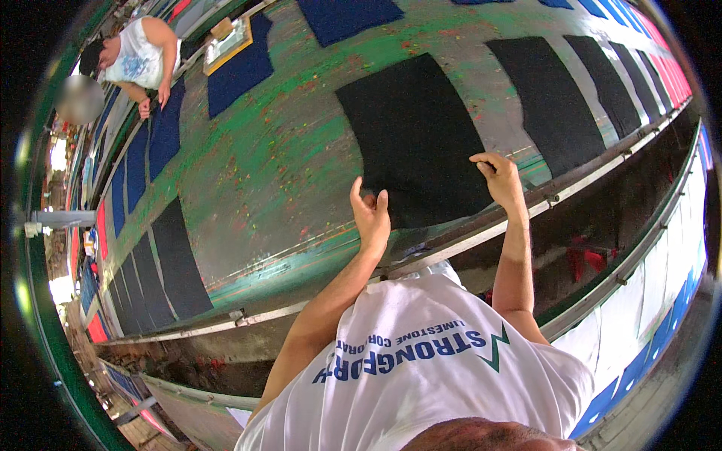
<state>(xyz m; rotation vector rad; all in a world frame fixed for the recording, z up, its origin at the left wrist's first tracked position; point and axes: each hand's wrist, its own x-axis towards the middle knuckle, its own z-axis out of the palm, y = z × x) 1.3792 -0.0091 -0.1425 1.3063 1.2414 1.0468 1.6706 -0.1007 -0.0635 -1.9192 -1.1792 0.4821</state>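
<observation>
A black fabric panel (pixel 421 135) lies on the long, paint-stained table in front of me. At its near left edge my left hand (pixel 371 219) is raised, index finger and thumb apart, with nothing visible between them. My right hand (pixel 502 180) is at the panel's right edge. Its fingers are bent and point left over the fabric, and a small gap shows between index finger and thumb. Whether the fingertips touch the cloth I cannot make out. To the right lies another black panel (pixel 549 105), apart from the first.
More black panels (pixel 177 259) line the table at left. Dark blue panels (pixel 241 71) lie along the far side, one under a wooden-framed screen (pixel 228 46). A person (pixel 147 56) works at the far left. A metal rail (pixel 451 246) edges the table; white cloths (pixel 639 301) lie behind at right.
</observation>
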